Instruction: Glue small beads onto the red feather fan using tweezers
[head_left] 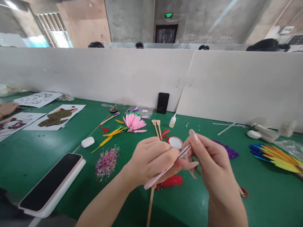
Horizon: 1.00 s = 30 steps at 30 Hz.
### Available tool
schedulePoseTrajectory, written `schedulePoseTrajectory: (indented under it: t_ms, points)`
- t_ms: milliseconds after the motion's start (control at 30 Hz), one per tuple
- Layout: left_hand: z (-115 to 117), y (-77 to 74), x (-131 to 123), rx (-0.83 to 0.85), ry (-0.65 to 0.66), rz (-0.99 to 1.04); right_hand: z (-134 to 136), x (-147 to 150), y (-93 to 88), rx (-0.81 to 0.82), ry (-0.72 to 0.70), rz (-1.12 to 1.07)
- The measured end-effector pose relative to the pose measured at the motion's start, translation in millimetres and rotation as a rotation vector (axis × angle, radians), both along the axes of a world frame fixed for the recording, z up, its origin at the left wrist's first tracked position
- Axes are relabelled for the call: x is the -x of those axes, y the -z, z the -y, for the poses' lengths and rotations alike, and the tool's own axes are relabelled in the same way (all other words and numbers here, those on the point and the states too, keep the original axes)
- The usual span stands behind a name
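A pair of pink tweezers (162,172) runs through my left hand (153,158), whose fingers are curled round it. Its thin tips point up and right, to just beside the thumb of my right hand (212,159). The right thumb and fingers are pinched together at the tips; whatever lies between them is hidden. Below my hands, red feathers (172,182) lie at the head of a thin wooden stick (150,207). Behind the left fingers sits a small round container with a white inside (175,142).
Pink feathers (134,122), yellow feathers (112,138) and colourful scraps (107,161) lie left. A phone (53,182) is at the near left. A glue bottle (172,121) stands before the white partition (118,75). Multicoloured feathers (277,157) lie right. Another person's hand (8,109) is far left.
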<state>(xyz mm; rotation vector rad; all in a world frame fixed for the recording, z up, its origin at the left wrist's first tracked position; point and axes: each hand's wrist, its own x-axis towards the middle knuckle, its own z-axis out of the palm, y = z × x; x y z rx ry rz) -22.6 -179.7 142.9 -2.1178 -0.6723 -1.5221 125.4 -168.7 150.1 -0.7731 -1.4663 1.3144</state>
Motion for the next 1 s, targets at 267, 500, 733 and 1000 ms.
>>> schedulePoseTrajectory:
  t_ms: [267, 500, 733, 1000]
  points:
    - [3.3, 4.4, -2.4, 0.007, -0.009, 0.074, -1.1, 1.4, 0.5, 0.029, -0.036, -0.003]
    - [6.7, 4.2, -6.9, 0.461, 0.285, 0.472, 0.7, -0.2, 2.7, 0.027, -0.097, -0.050]
    - [-1.9, 13.5, -13.5, 1.011, 0.682, 0.996, 0.2, 2.9, 2.6, 0.026, -0.110, -0.067]
    - [-11.6, 13.1, -17.7, 1.311, 1.001, 1.192, 0.7, 5.4, 5.5, 0.099, -0.188, -0.189]
